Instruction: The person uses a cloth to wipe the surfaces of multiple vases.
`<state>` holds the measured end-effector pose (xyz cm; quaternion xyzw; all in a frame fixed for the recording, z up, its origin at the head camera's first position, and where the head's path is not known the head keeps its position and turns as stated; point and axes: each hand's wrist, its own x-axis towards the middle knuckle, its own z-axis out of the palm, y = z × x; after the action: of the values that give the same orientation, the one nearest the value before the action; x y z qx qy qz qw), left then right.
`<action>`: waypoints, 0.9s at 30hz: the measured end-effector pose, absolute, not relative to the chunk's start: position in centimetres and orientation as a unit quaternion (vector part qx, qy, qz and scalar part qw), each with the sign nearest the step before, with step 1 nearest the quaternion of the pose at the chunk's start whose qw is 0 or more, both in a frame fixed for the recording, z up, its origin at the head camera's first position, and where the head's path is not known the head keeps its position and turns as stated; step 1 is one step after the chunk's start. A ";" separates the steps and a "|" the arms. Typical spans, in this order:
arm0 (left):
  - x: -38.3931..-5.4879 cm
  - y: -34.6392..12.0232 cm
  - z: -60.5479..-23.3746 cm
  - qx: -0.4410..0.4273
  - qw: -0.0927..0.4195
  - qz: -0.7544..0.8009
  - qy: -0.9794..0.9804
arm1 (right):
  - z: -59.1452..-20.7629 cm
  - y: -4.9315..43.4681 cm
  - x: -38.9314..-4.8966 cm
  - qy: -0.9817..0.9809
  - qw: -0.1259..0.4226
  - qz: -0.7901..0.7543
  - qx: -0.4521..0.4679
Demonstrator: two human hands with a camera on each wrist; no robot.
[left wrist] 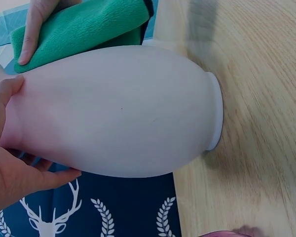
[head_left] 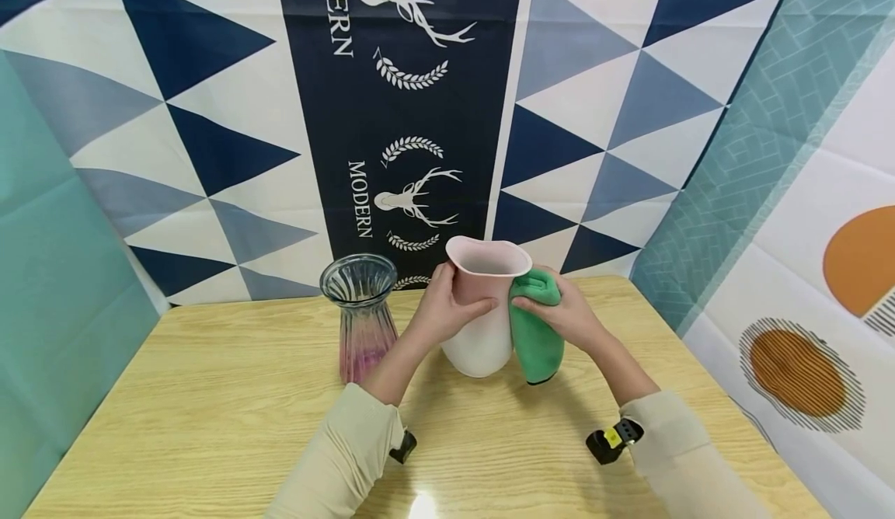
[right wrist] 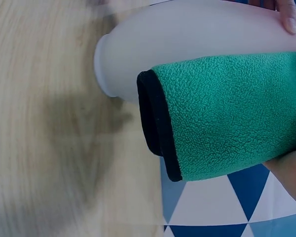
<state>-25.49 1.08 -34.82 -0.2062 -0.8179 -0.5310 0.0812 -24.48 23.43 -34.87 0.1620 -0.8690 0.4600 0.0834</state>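
Note:
A vase [head_left: 478,340], pink at its wavy mouth and fading to white below, stands near the back of the table. My left hand [head_left: 447,309] grips it around the neck, thumb across the front; the left wrist view shows the fingers [left wrist: 59,178] wrapping the far side. A folded green cloth [head_left: 537,332] with a black edge hangs from my right hand [head_left: 569,313], thumb on its front. The cloth lies against the vase's right side near the neck. In the right wrist view the cloth [right wrist: 232,113] covers part of the vase [right wrist: 187,29].
Left of the pink vase stands a ribbed glass vase [head_left: 360,309], bluish at the rim and pink below, partly behind my left forearm. Both stand on a light wooden table [head_left: 210,395]. A patterned cloth backdrop [head_left: 391,115] rises right behind the table's back edge.

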 end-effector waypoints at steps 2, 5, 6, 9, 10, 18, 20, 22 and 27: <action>-25.6 1.1 -34.9 -0.203 0.081 -0.533 -0.817 | -35.3 23.6 -24.5 -0.868 0.079 0.463 0.165; -25.5 1.2 -34.9 -0.199 0.083 -0.538 -0.815 | -36.0 23.8 -24.5 -0.862 0.069 0.472 0.170; -25.5 1.3 -34.9 -0.197 0.082 -0.538 -0.815 | -36.2 23.9 -24.5 -0.861 0.067 0.474 0.171; -25.4 1.3 -34.9 -0.195 0.084 -0.537 -0.817 | -36.8 24.1 -24.5 -0.858 0.059 0.478 0.178; -25.4 1.3 -34.9 -0.194 0.084 -0.536 -0.817 | -36.9 24.2 -24.5 -0.858 0.059 0.476 0.181; -25.3 1.7 -35.0 -0.193 0.082 -0.542 -0.814 | -38.4 24.8 -24.3 -0.856 0.041 0.478 0.190; -25.3 1.8 -35.1 -0.192 0.087 -0.544 -0.812 | -38.9 25.0 -24.2 -0.858 0.036 0.480 0.181; -25.2 2.0 -35.1 -0.192 0.096 -0.547 -0.809 | -39.3 25.0 -24.1 -0.855 0.030 0.487 0.179; -25.1 2.2 -35.2 -0.185 0.117 -0.547 -0.808 | -40.2 25.1 -24.1 -0.853 0.025 0.486 0.187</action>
<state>-25.07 2.22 -35.18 -0.1850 -0.8079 -0.5471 0.1172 -24.07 25.10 -40.15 0.1874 -0.8534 0.4857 0.0247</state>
